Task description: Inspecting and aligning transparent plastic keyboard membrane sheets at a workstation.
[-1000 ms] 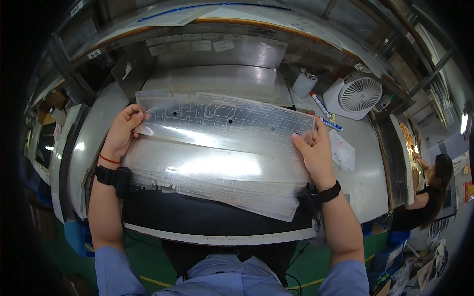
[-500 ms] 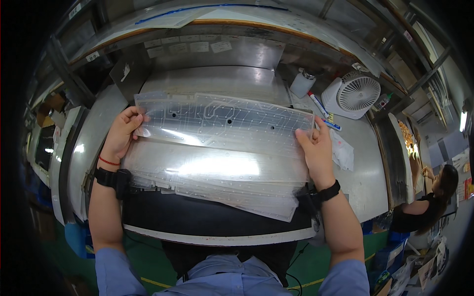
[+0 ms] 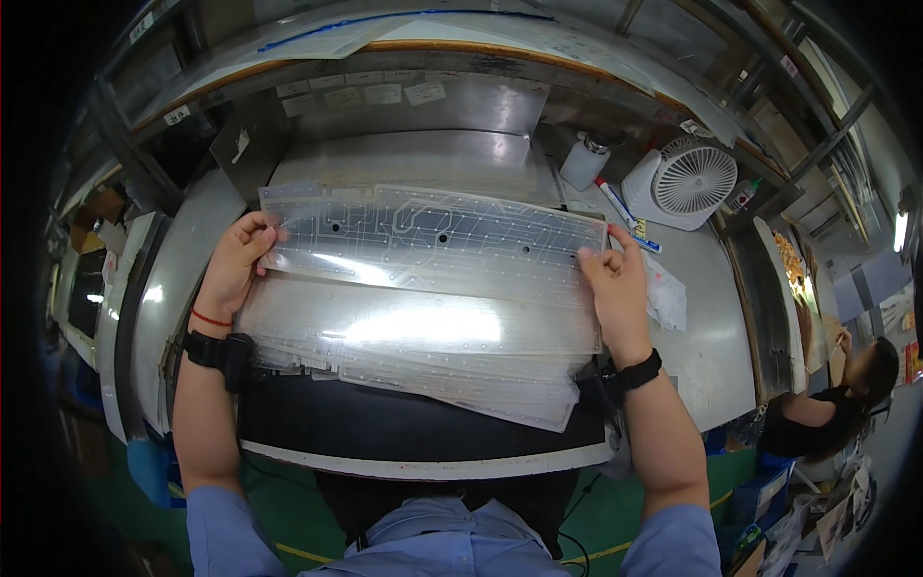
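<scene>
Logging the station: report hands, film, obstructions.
Left hand, right hand gripping clear circuit-patterned film at opposite ends. Film over stacked sheets. White fan to right, not obstructing.

A workshop, likely a factory floor: between the left hand (image 3: 236, 262) and the right hand (image 3: 618, 288), clear sheets (image 3: 413, 322) with circuit-like lines lie heaped at a metal bench (image 3: 707, 361). Beyond the hands are paper notes (image 3: 383, 94) and a long shelf (image 3: 461, 29). Past the right hand are a bottle (image 3: 584, 164), a marker (image 3: 615, 202) and a fan (image 3: 694, 186); farther right, a co-worker (image 3: 817, 423). Below the hands, the green floor (image 3: 288, 510) bears yellow lines (image 3: 306, 553).
</scene>
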The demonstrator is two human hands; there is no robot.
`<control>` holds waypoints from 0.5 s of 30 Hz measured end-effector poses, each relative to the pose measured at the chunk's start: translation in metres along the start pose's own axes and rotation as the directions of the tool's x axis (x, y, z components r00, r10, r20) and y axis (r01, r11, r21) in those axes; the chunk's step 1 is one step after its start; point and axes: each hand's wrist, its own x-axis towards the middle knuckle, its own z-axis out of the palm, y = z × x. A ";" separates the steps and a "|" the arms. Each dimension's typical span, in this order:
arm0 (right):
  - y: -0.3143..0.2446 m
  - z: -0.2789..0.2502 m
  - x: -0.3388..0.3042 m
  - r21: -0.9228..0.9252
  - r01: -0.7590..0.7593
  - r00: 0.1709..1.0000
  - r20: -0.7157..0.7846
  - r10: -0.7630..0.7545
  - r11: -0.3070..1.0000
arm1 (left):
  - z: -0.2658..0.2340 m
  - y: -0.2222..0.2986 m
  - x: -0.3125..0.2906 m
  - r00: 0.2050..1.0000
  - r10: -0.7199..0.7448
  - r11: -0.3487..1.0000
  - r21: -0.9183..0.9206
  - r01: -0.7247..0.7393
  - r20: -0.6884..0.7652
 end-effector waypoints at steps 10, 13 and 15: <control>0.006 -0.012 0.007 0.093 -0.019 0.999 -0.030 0.022 0.996 | -0.001 0.000 0.001 1.000 0.012 1.000 -0.005 -0.012 -0.003; 0.015 -0.012 0.008 0.005 0.064 0.998 -0.004 -0.064 0.998 | 0.000 0.000 0.001 1.000 0.016 1.000 -0.005 -0.016 -0.005; 0.014 -0.013 0.008 -0.006 0.062 0.998 -0.008 -0.062 0.998 | -0.002 -0.001 0.001 1.000 0.014 1.000 -0.010 -0.014 -0.006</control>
